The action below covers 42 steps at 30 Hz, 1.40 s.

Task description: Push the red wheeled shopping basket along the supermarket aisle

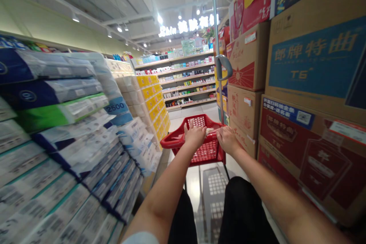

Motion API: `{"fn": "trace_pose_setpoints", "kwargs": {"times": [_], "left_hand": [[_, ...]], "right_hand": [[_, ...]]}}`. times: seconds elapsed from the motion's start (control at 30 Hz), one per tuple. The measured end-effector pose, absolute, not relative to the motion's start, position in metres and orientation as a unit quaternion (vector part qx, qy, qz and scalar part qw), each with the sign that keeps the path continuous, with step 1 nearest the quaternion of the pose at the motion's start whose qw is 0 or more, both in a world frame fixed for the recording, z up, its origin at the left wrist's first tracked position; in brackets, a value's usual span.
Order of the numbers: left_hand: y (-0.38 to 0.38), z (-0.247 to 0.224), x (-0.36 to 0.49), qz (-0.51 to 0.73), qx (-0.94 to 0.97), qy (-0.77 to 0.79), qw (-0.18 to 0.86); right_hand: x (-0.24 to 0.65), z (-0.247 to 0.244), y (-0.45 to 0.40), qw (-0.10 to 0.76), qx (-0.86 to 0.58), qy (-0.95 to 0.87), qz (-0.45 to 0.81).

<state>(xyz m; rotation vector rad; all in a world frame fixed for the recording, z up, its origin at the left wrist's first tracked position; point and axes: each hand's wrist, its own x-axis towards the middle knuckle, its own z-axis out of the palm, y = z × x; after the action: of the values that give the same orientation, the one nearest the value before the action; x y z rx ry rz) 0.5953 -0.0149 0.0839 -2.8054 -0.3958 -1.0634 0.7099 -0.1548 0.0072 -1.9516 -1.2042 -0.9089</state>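
Note:
A red plastic shopping cart (204,154) with a mesh basket stands in front of me in the aisle. My left hand (195,135) rests over its handle, the thumb pointing right and some fingers reaching forward. Wrapped around the handle's right part is my right hand (228,139), with the fingers closed. A small pale item (209,130) shows at the handle between the hands; its kind is unclear. The basket's inside is partly hidden by my hands.
Packs of tissue paper (71,122) are piled on the left, with yellow-fronted packs (153,103) further on. Stacked cardboard cartons (311,61) line the right, beside a metal pole with a grey handle (223,68). Shelves of small goods (185,72) stand ahead across the pale floor (200,108).

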Motion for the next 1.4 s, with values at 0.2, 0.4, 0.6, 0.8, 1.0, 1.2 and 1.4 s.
{"fn": "trace_pose_setpoints", "kwargs": {"times": [0.2,0.4,0.6,0.8,1.0,1.2,1.4], "left_hand": [[-0.04,0.064,0.587,-0.368,-0.919,-0.114,0.09],[-0.049,0.066,0.574,-0.316,-0.945,-0.034,0.077],[-0.034,0.095,0.587,-0.166,-0.984,0.015,0.058],[-0.053,0.074,0.612,-0.165,-0.975,-0.095,0.116],[-0.068,0.026,0.59,-0.344,-0.919,-0.046,0.185],[-0.065,0.065,0.605,-0.236,-0.954,-0.095,0.157],[-0.069,0.042,0.592,-0.325,-0.929,-0.058,0.164]], "right_hand": [[0.71,0.009,-0.159,0.337,-0.749,-0.467,-0.326],[0.708,0.01,-0.159,0.346,-0.747,-0.465,-0.326],[0.707,0.009,-0.156,0.331,-0.753,-0.461,-0.333],[0.705,0.008,-0.156,0.333,-0.75,-0.463,-0.335],[0.706,0.008,-0.157,0.339,-0.742,-0.468,-0.34],[0.704,0.009,-0.155,0.341,-0.744,-0.469,-0.333],[0.706,0.009,-0.158,0.342,-0.74,-0.473,-0.334]]}}
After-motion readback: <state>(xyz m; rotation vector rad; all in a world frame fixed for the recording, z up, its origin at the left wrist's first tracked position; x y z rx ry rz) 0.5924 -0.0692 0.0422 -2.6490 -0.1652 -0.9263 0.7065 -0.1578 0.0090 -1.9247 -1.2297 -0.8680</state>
